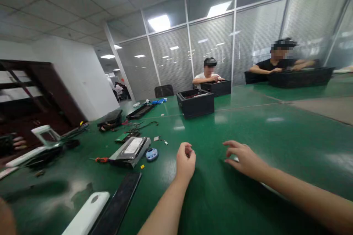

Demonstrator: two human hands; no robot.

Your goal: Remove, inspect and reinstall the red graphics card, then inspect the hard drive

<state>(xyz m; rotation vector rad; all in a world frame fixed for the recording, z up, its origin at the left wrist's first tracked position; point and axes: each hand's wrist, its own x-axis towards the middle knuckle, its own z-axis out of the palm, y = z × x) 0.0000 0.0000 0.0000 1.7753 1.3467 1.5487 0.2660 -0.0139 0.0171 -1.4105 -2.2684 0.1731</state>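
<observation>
My left hand (186, 161) is just above the green table (204, 198), its fingers curled in toward the thumb. Whatever it may hold is hidden. To its right, my right hand (245, 158) hovers low over the tabletop with fingers apart. A small white spot shows beneath its fingers; I cannot tell whether it is an object or a glint. Nearest to my left hand lie a round blue object (152, 155), a small yellow piece (142, 166) and a hard drive (134, 147) with a white label. An orange-handled screwdriver (101, 160) points left beside the drive.
A black open box (195, 106) stands ahead. Two people work across the table at black boxes (220, 88). On the left are a green circuit board (124, 137), cables, a long black tray (140, 112), a white case-like piece (88, 213) and a flat black slab (118, 203).
</observation>
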